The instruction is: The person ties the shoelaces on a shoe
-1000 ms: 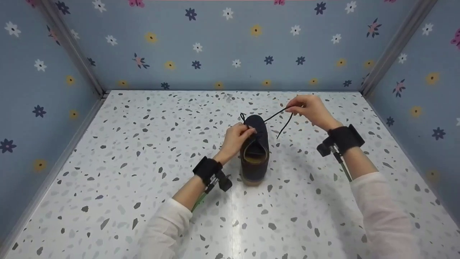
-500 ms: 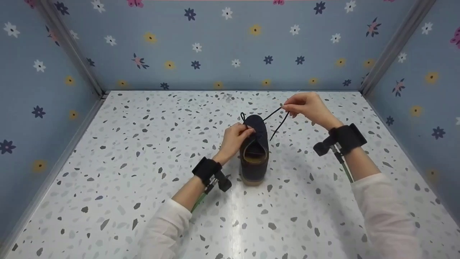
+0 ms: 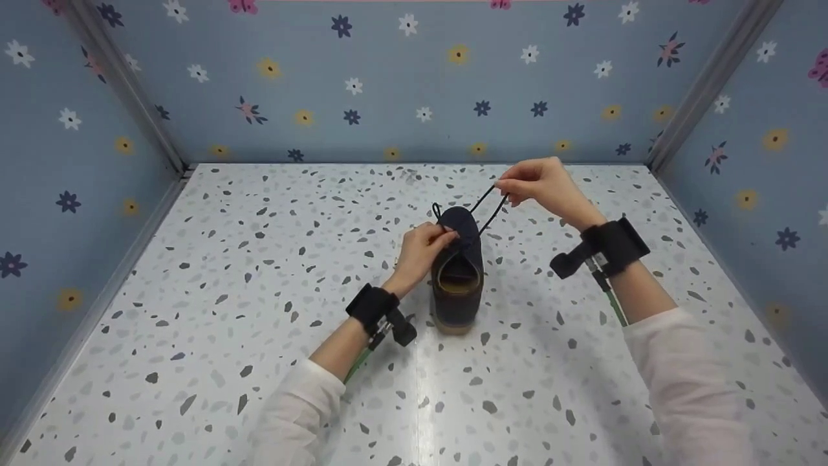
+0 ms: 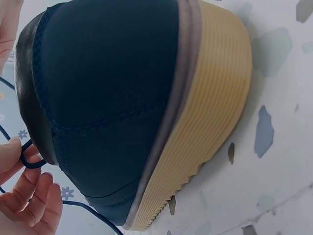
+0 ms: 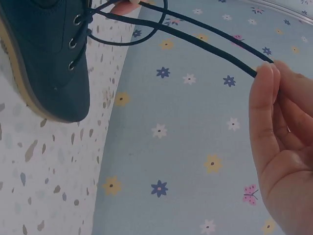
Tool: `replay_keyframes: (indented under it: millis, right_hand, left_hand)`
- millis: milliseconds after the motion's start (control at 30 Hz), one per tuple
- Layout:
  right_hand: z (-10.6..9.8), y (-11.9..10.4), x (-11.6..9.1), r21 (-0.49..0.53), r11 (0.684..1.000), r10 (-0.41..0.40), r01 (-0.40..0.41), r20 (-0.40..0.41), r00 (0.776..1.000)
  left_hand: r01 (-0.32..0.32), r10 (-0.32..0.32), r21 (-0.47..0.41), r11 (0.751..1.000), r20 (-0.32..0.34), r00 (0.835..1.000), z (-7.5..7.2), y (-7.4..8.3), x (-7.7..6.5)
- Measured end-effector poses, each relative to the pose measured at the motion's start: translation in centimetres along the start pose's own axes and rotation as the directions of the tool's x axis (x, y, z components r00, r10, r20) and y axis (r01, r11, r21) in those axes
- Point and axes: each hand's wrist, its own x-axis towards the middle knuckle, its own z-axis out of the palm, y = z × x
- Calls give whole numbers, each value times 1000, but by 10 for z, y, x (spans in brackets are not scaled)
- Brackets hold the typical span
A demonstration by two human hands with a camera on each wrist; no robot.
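A dark navy lace-up shoe [image 3: 457, 314] with a pale ribbed sole [image 4: 220, 63] stands upright on the speckled surface, toe pointing away. My left hand [image 3: 420, 252] pinches a loop of the dark shoelace [image 4: 33, 163] over the shoe's front; a small lace loop pokes up past the fingers. Out beyond the toe and to the right, my right hand [image 3: 546, 188] is raised. Between thumb and fingers it pinches the other shoelace [image 5: 210, 47], which runs doubled back toward the shoe. Metal eyelets [image 5: 73, 42] show along the shoe's side in the right wrist view.
The white speckled tabletop [image 3: 213, 291] is bounded by a flowered blue back panel [image 3: 388, 77] and matching panels at both sides. Each wrist wears a black strap [image 3: 373, 307] with a camera and a green cable.
The right hand has moved left and slightly away with its lace, bringing the hanging lace end over to the shoe's side. The left hand and shoe stay almost still.
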Motion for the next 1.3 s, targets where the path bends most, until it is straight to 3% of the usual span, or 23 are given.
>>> replay_keyframes:
  millis: [233, 533, 1000, 1100, 1133, 1300]
  right_hand:
    - [7, 5, 0, 87, 996, -10, 13, -44, 999]
    - [20, 9, -5, 137, 987, -70, 87, -120, 990]
    - [33, 23, -23, 129, 985, -100, 113, -101, 990]
    - [34, 40, -23, 165, 980, -98, 111, -89, 991]
    - [30, 64, -15, 198, 973, -106, 119, -73, 992]
    - [23, 138, -1, 243, 965, -95, 96, -16, 995]
  left_hand:
    - [27, -28, -25, 999, -6, 1000, 2, -2, -1]
    - [67, -67, -12, 998, -12, 998, 3, -4, 0]
    - [68, -68, -2, 998, -16, 998, 2, -4, 0]
    - [56, -56, 0, 998, -10, 998, 2, -5, 0]
    - [51, -51, 2, 999, -10, 999, 2, -5, 0]
    - [42, -42, 3, 999, -18, 999, 2, -6, 0]
